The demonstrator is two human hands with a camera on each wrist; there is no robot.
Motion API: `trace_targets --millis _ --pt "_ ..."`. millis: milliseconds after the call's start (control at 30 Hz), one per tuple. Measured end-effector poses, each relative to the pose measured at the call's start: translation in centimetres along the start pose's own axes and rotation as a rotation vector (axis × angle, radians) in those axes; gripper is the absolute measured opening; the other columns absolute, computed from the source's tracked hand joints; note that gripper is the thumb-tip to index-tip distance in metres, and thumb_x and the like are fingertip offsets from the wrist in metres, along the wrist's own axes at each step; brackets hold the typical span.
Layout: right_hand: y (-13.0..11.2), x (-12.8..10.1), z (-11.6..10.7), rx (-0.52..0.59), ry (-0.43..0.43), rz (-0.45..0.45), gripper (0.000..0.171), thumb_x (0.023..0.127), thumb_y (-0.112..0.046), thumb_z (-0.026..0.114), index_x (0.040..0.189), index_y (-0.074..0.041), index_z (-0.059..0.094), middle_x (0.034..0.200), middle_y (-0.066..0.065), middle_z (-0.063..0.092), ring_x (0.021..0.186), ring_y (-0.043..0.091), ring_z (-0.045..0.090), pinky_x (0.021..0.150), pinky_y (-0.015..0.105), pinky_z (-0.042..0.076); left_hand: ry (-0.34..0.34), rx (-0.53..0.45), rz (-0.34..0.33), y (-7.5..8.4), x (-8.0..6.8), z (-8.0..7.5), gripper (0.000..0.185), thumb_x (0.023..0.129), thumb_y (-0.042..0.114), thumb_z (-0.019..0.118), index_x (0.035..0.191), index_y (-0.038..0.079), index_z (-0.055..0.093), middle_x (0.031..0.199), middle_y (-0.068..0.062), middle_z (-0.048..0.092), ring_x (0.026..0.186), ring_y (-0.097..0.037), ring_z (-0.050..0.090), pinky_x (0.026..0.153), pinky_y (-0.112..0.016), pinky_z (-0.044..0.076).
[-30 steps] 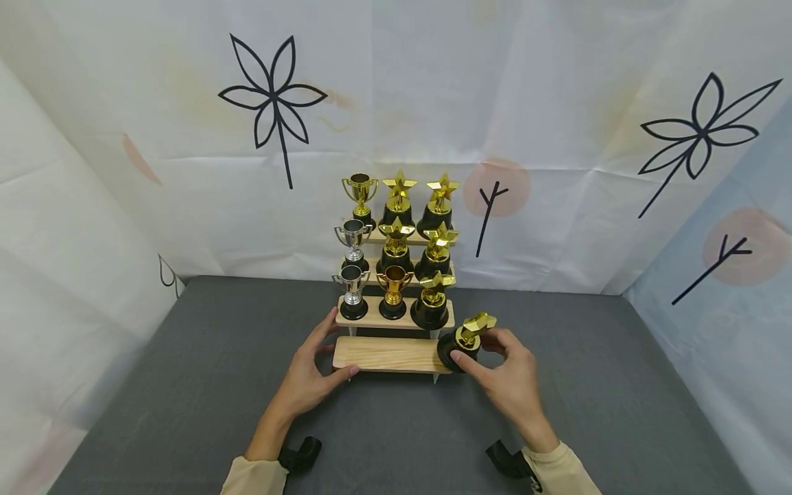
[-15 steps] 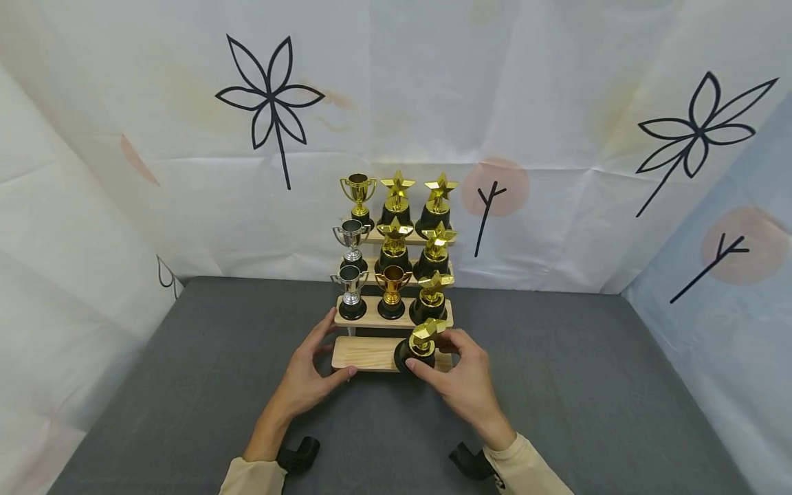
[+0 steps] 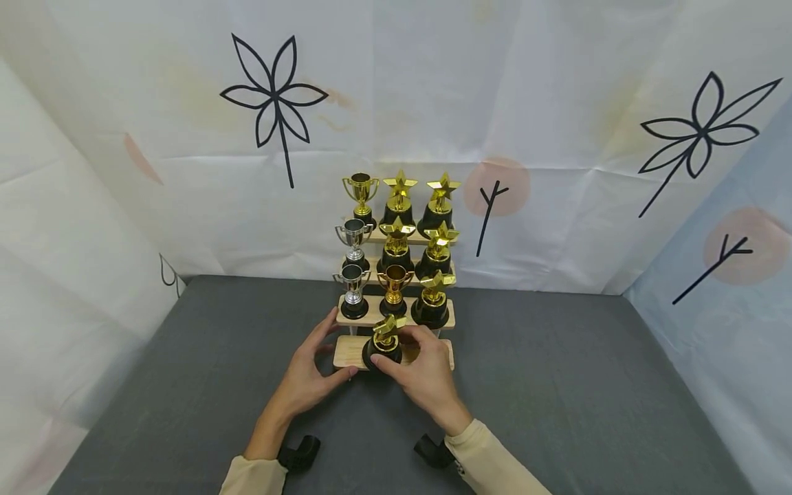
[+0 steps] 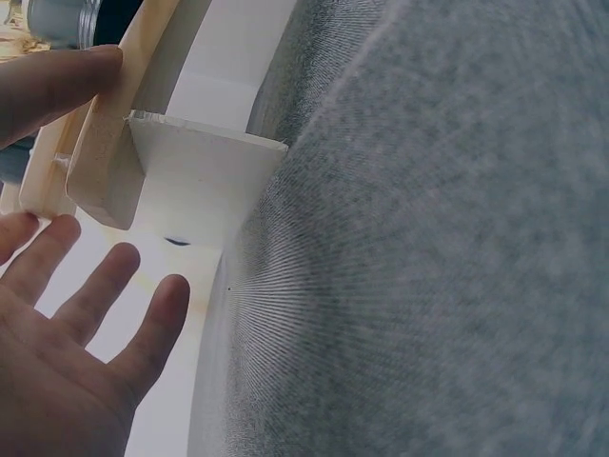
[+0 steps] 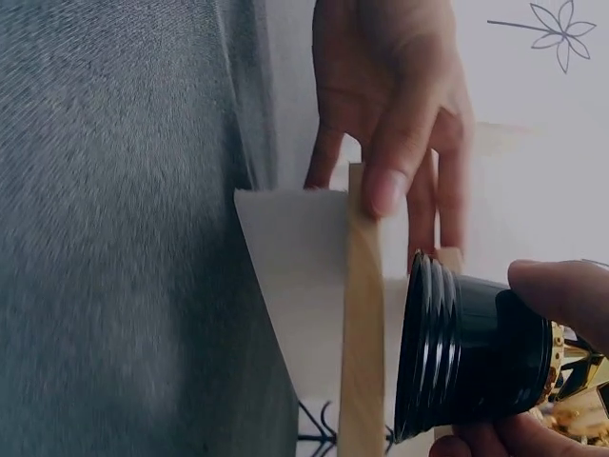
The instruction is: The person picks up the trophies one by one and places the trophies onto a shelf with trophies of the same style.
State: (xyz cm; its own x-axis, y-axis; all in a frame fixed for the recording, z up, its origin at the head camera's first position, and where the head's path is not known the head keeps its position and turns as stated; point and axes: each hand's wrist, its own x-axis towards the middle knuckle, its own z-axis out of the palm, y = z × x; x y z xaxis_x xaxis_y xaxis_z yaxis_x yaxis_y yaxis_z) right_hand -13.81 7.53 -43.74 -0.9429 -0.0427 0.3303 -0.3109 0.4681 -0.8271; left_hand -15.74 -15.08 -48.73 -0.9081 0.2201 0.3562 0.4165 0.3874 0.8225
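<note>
A wooden tiered stand [image 3: 442, 322] holds several gold and silver trophies on its upper steps. My right hand [image 3: 413, 361] grips a gold star trophy [image 3: 385, 341] with a ribbed black base [image 5: 471, 347], holding it over the middle of the lowest step [image 3: 348, 353]. My left hand [image 3: 312, 364] rests with straight fingers against the left end of that step, its thumb [image 5: 400, 157] on the front edge of the board [image 5: 361, 333]. In the left wrist view the fingers [image 4: 90, 295] are spread beside the stand's white leg [image 4: 195, 176].
The stand sits at the back of a grey cloth table [image 3: 557, 385]. White fabric walls with flower drawings [image 3: 272, 96] close in behind and at the sides. Bare cloth lies left and right of the stand.
My right hand has carried the star trophy leftward, from the right end of the lowest step to its middle. The left hand has stayed at the left end.
</note>
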Motion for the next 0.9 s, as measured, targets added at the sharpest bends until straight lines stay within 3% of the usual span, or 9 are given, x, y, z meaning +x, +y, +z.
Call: trace_targets --millis 233,500,900 --pt "-0.5 0.3 1.6 0.03 -0.012 -0.014 0.047 0.079 -0.024 0.09 0.118 -0.006 0.072 0.111 0.005 0.066 0.105 0.024 0.067 0.092 0.044 0.057 -0.005 -0.047 0.02 0.3 0.0 -0.1 0.104 0.078 0.004 0.089 0.161 0.012 0.028 0.155 -0.017 0.041 0.138 -0.041 0.044 0.099 -0.063 0.049" --pt "-1.0 0.4 2.8 0.034 0.003 -0.034 0.047 0.078 -0.02 0.09 0.12 -0.006 0.072 0.114 0.006 0.066 0.108 0.023 0.066 0.093 0.045 0.057 -0.026 -0.022 0.023 0.3 0.0 -0.3 0.103 0.08 0.002 0.087 0.162 0.018 0.027 0.154 -0.014 0.043 0.138 -0.041 0.044 0.1 -0.062 0.048" --pt "-1.0 0.3 4.2 0.073 0.062 -0.021 0.049 0.079 -0.022 0.091 0.121 -0.006 0.071 0.114 0.006 0.067 0.106 0.021 0.066 0.091 0.045 0.058 -0.042 -0.005 0.039 0.2 -0.1 -0.6 0.104 0.08 0.0 0.086 0.163 0.017 0.025 0.153 -0.016 0.044 0.137 -0.041 0.044 0.098 -0.063 0.049"
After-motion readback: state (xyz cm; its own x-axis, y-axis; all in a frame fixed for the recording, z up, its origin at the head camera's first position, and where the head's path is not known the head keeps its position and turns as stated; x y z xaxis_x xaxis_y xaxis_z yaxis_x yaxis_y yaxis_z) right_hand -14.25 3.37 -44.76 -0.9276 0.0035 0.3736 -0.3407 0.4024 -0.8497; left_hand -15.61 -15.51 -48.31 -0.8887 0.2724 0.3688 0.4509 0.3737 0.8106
